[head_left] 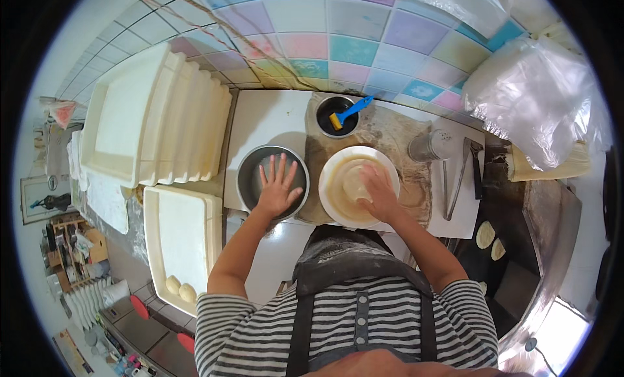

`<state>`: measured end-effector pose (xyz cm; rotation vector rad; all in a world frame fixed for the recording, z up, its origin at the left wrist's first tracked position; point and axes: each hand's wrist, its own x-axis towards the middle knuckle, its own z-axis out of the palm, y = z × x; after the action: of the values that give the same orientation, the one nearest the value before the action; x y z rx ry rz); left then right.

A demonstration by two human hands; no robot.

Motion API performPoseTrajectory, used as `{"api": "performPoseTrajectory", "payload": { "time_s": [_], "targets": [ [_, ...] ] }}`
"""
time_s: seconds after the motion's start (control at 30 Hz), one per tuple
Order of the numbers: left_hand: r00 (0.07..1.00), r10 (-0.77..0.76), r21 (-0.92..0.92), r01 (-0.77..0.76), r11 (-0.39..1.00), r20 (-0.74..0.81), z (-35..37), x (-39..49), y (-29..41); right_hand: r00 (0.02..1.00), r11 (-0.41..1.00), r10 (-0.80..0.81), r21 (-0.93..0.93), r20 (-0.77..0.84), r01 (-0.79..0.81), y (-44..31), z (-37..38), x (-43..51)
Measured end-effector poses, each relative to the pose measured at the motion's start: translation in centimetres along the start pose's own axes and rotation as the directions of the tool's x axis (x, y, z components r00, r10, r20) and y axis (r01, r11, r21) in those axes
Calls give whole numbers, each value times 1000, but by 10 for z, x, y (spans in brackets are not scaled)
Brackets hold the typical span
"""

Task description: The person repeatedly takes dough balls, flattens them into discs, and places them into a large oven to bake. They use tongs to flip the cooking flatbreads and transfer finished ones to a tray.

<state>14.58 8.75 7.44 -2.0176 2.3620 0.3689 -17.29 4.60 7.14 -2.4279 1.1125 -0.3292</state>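
My left hand (277, 191) is spread palm down over a grey metal bowl (246, 174), its fingers apart. What lies under that palm is hidden. My right hand (379, 191) reaches into a white bowl (327, 206) with tan contents, too blurred to identify. A paler round patch (355, 182) shows in the middle of that bowl, beside my fingers. No object is visible in my right hand, whose fingers look slightly spread. Behind the bowls, a small pot (322, 116) of dark liquid holds a blue-handled brush (355, 110).
Stacked white plastic trays (122, 128) stand at left; a lower tray (178, 230) holds two dough pieces (180, 289). A stained cloth (414, 191) lies under the white bowl. Right are a metal shaker (421, 148), tongs (458, 184), and a dark griddle (468, 260) with flatbreads (485, 234).
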Motion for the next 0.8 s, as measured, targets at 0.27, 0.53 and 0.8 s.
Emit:
{"api": "performPoseTrajectory", "payload": {
  "time_s": [0.27,0.53,0.8],
  "targets": [
    [828,514,-324,-561,762,-224,31,53,129,983,997,47,-69,176,-35,11,14,-27],
    [714,687,-327,-687,648,-138,39,41,147,933,989,-151,42,326,145,46,7,7],
    [897,354,-380,-435,817,-266,52,32,125,907,988,50,-151,418,15,26,8,-1]
  ]
}}
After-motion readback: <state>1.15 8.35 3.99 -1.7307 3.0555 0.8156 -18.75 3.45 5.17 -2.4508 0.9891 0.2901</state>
